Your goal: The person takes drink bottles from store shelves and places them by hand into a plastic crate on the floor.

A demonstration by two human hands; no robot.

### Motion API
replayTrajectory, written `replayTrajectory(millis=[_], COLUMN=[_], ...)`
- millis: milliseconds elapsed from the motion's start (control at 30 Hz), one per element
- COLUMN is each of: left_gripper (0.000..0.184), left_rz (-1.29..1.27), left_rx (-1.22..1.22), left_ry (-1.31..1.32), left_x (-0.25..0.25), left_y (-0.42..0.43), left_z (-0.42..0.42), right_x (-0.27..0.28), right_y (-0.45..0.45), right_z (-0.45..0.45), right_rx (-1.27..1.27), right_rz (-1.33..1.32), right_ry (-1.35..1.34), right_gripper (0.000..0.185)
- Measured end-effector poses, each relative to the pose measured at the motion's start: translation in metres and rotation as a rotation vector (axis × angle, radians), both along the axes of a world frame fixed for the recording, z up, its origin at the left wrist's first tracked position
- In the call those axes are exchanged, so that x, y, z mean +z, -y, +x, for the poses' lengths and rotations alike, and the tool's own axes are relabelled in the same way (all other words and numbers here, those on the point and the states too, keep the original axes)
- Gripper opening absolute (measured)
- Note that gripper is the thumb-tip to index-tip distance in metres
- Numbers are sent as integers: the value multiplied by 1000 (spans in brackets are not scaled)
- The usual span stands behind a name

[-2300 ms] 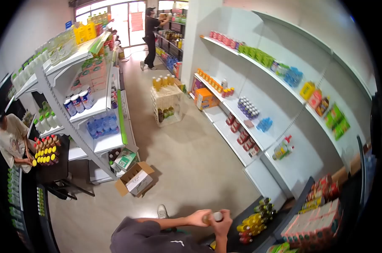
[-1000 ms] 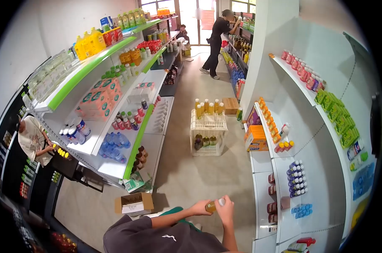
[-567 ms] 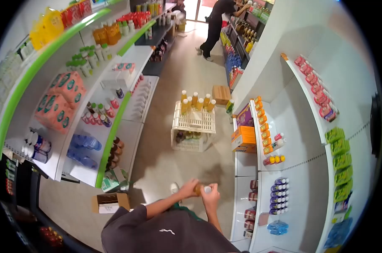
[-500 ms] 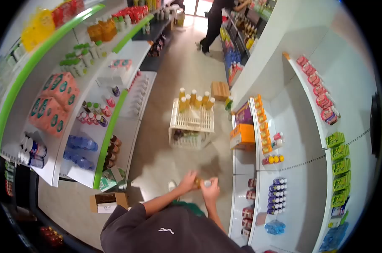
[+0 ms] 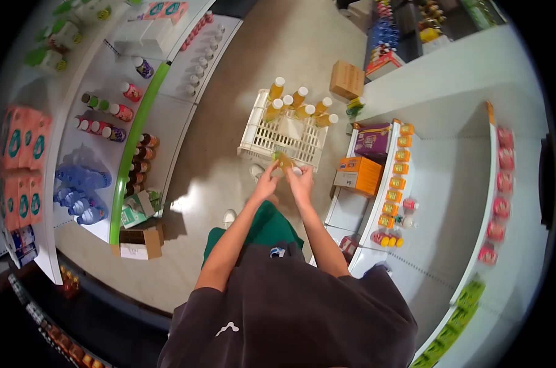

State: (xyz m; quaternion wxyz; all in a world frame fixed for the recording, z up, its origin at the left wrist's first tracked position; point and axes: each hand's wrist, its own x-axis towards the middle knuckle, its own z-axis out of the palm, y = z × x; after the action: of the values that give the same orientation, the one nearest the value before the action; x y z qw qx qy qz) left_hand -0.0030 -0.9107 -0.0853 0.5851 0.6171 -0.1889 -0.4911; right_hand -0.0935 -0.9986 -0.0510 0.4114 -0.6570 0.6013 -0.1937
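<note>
Between my two hands, just in front of the crate, is a small bottle of amber drink (image 5: 284, 161) with a white cap. It lies tilted, the cap toward the right. My left hand (image 5: 266, 183) is closed on the bottle from the left. At the cap end, my right hand (image 5: 300, 183) grips it from the right, with the fingers partly hiding it. Several similar amber bottles (image 5: 299, 97) with white caps stand upright on a cream plastic crate (image 5: 253, 130) on the floor ahead.
Shelves with pink packs (image 5: 22, 199), blue bottles (image 5: 85, 178) and drinks line the left. On the right, shelving holds an orange box (image 5: 357, 176), orange packs (image 5: 394, 196) and pink cups (image 5: 502, 207). A cardboard box (image 5: 347, 79) sits beyond the crate; an open carton (image 5: 140, 242) lies left.
My view has tilted down and moved nearer the crate. Both hands and the bottle now appear higher, close to the crate's near side. The other person has left the view.
</note>
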Motion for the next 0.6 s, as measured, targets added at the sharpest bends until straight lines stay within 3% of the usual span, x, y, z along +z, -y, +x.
replayTrajectory(millis=[133,167,200,267,400,433,500,600], left_gripper=[58,55,55,51,63,63,70,68], left_rz=[176,129,169,316,133,147,106,128], left_rx=[83,130,130,240,514,519,331,135], left_ry=[-78,77,56,291,255,250,578,516], left_x=[-41,-53,-65,-66,-27,-28,-38,-54], left_y=[58,69,73,102,147,155,167,175], left_z=[29,32,34,61,123,135,148,154], right_x=[-21,-32,-42,-52,-55,-60,-76,-75], right_y=[60,70,77,98,117,120,123,126], right_z=[52,58,64,81,104,107,110,121], right_rx=[56,59,68,88,101,117,142,186], right_rz=[16,51,59,64,187,183,174,183], right_ry=[-49,-66,-57,-38,-81,-93,-87,-79], right_gripper=[47,47,46,45,45,45,46,46])
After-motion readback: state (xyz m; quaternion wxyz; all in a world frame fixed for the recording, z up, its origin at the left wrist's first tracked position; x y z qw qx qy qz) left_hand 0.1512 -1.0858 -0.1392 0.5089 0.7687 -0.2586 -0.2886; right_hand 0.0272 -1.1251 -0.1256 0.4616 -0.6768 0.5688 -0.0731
